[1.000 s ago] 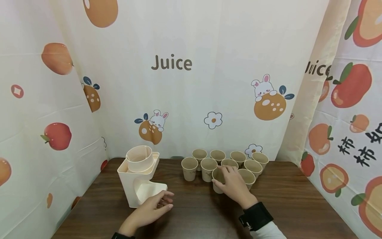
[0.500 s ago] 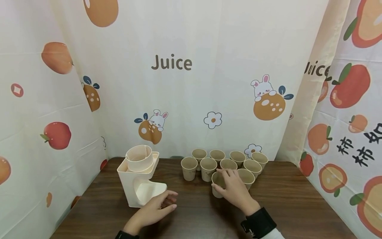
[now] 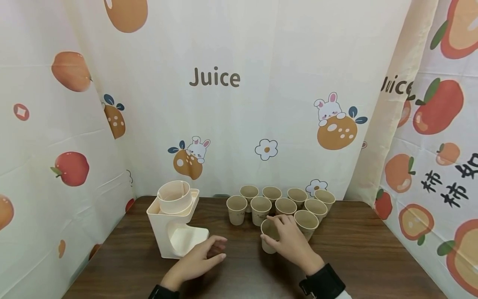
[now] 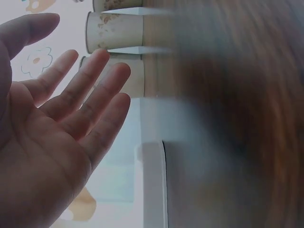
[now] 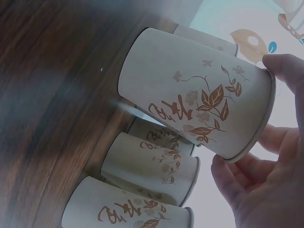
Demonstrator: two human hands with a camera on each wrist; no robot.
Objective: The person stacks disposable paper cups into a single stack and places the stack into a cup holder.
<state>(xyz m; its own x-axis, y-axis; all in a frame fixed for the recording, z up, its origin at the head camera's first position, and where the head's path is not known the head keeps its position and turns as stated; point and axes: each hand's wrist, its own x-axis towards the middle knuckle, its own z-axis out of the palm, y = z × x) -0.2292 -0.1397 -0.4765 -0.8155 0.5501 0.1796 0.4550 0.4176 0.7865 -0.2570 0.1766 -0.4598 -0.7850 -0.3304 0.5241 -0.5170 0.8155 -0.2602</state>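
Beige paper cup [image 5: 194, 95], rim pinched by the right grip [image 3: 293, 245], is in front of clustered cups [image 3: 237, 214] on the counter [image 3: 373, 253]; relaxed, empty left grip [image 3: 198, 261] hovers near a cream machine [image 3: 163, 234].

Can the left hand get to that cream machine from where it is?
Probably yes: the left hand is close by the cream machine, holds nothing, and nothing seems to stand between them.

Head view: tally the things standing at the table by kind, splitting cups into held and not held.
Cup held by the right hand: 1
Other cups: 9
Machine: 1
Total: 11
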